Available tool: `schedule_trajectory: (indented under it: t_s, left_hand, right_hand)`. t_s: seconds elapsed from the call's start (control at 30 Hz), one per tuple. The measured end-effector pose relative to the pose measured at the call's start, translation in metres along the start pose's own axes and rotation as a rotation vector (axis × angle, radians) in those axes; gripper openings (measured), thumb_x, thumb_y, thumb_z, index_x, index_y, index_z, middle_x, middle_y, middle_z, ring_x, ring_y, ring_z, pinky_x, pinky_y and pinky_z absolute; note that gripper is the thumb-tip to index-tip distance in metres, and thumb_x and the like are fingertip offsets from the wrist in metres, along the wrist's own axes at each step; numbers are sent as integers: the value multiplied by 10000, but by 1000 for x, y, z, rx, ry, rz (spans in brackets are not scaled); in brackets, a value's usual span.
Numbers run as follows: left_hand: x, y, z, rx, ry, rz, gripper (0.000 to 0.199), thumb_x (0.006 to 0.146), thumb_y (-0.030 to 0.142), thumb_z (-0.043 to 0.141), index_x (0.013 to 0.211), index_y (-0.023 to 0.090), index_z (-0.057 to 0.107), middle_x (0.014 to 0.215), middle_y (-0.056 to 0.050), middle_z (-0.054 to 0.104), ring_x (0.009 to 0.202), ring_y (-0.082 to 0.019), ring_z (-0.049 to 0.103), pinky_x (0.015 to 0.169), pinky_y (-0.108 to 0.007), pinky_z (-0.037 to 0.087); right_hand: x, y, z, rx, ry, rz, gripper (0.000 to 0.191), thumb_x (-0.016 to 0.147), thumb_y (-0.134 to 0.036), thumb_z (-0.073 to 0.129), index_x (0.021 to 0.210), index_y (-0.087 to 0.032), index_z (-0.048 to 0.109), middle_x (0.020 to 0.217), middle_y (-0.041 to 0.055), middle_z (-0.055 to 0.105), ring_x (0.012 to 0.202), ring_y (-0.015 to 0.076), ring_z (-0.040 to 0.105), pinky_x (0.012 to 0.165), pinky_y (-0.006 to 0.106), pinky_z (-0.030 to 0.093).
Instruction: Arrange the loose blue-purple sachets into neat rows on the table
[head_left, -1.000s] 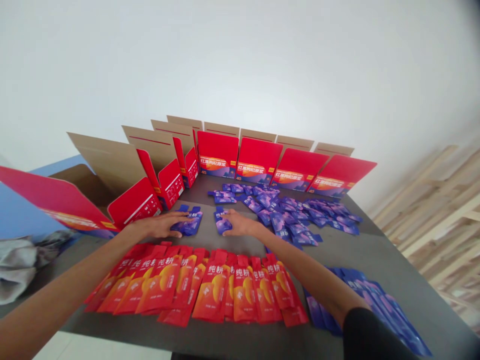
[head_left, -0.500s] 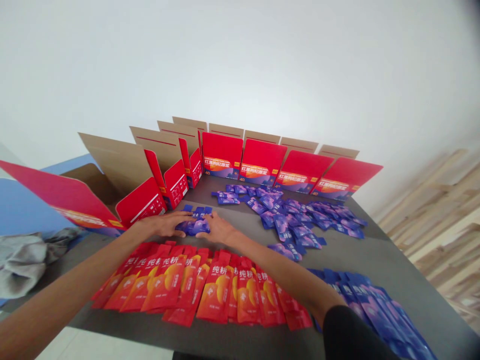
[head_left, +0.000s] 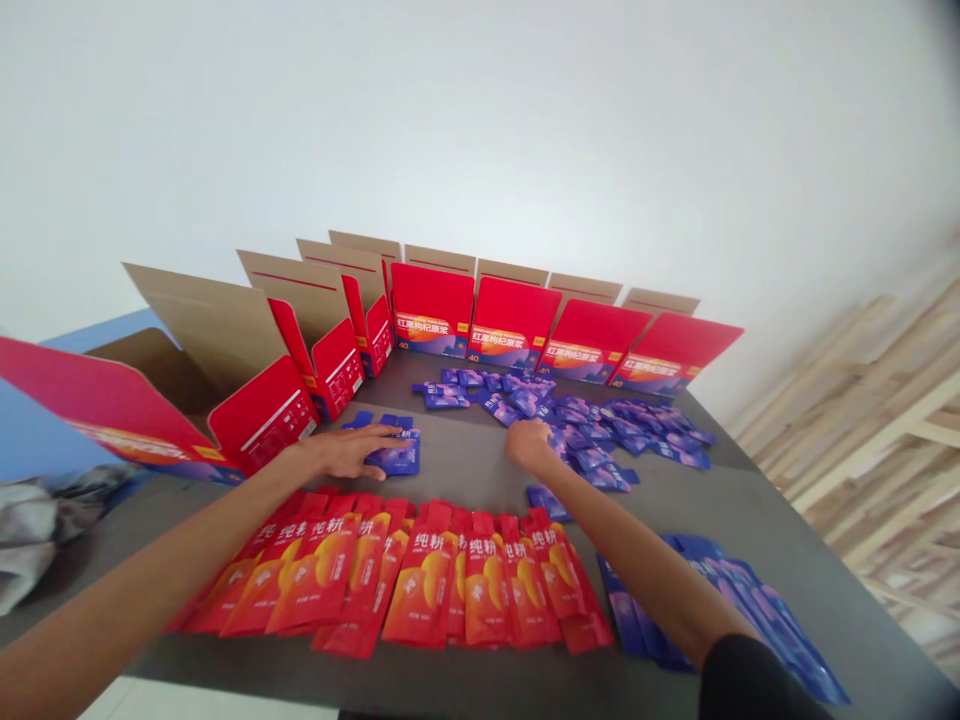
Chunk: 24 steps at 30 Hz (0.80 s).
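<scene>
My left hand (head_left: 351, 452) lies with its fingers stretched out over a small group of blue-purple pouches (head_left: 401, 457) in front of the left boxes. At the left edge of a loose pile of the same pouches (head_left: 592, 440), my right hand (head_left: 529, 443) has its fingers curled down on a blue pouch; the fingertips are partly hidden. Between my forearms, near the front edge, red-orange pouches (head_left: 427, 580) lie in an overlapping row. More blue pouches (head_left: 757, 600) are lined up at the right, partly behind my right forearm.
Open red cartons with raised flaps stand along the back (head_left: 514, 320) and down the left side (head_left: 262, 420) of the grey table (head_left: 457, 455). A grey cloth (head_left: 30, 530) lies at the far left. Wooden racks (head_left: 885, 440) stand beyond the right edge.
My right hand has left the small group of blue pouches and moved right to the loose pile. My left hand stays on the group, its fingers now flatter. The view has shifted slightly.
</scene>
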<state>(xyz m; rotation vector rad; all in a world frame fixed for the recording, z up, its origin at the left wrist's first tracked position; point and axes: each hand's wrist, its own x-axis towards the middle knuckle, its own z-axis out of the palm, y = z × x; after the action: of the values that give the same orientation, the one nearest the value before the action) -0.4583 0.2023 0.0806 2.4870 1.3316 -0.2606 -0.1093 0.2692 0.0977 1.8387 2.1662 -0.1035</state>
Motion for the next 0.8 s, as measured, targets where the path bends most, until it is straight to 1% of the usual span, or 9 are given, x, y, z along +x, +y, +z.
schedule_trajectory:
  t_s: [0.13,0.27,0.37,0.43,0.5,0.57,0.67,0.73,0.8]
  left_hand:
    - [0,-1,5,-5,8,-7,763,987,403,723,1672,241,427,1731,-150,386,1598,-362,357,1279,-514,338]
    - [-7,-1,4,-20,17,-12,790,957,399,748,1665,239,436,1722,-140,406,1584,-345,389,1281,-477,340]
    - [-12,4,0,-29,11,-13,800,953,357,733,1676,236,412,1745,-136,361,1595,-329,374,1282,-461,338]
    - [-13,7,-1,-33,-4,-22,816,941,319,731,1682,231,402,1757,-139,332,1601,-323,363,1285,-450,331]
    - [-13,8,-2,-37,-14,-25,821,933,296,729,1683,227,402,1764,-144,313,1604,-324,356,1288,-448,323]
    - [-13,7,-2,-41,-10,-17,819,931,293,722,1682,235,401,1766,-141,309,1608,-329,345,1288,-463,320]
    - [-11,4,-1,-37,1,-2,825,918,281,717,1679,235,402,1759,-141,325,1614,-339,329,1284,-496,323]
    - [-10,2,0,-37,4,5,837,901,256,721,1675,216,404,1754,-154,331,1614,-346,326,1282,-504,324]
    - [-10,1,1,-47,13,16,834,897,243,721,1671,210,411,1749,-157,340,1612,-346,331,1282,-501,328]
  right_hand:
    - [-17,-2,5,-74,45,-143,415,974,-82,497,1302,-54,750,1290,276,710,1298,357,662,1091,501,504]
    - [-33,-10,11,-43,99,-325,427,1018,-181,523,1399,-78,688,1359,241,688,1355,315,614,1108,407,487]
    - [-39,-13,13,-4,154,-341,553,1014,-333,610,1527,-128,586,1533,231,571,1471,342,496,1148,457,456]
    - [-41,-12,13,18,145,-209,687,1015,-470,628,1601,-133,505,1620,261,462,1516,402,429,1154,546,433]
    - [-43,-8,14,33,55,-116,787,1028,-586,582,1632,-96,457,1626,300,431,1514,431,429,1170,600,395]
    - [-45,-4,19,14,4,-155,811,1053,-643,502,1639,-84,451,1611,303,453,1524,422,429,1232,630,296]
    - [-46,-3,31,-40,47,-311,840,1042,-675,505,1672,-128,418,1639,271,433,1578,400,360,1301,631,143]
    - [-46,-7,37,-42,46,-364,904,1001,-675,589,1686,-118,391,1666,273,387,1592,397,338,1313,593,173]
    - [-44,-13,40,-14,45,-395,947,983,-645,639,1689,-76,367,1674,288,361,1577,392,368,1295,526,273]
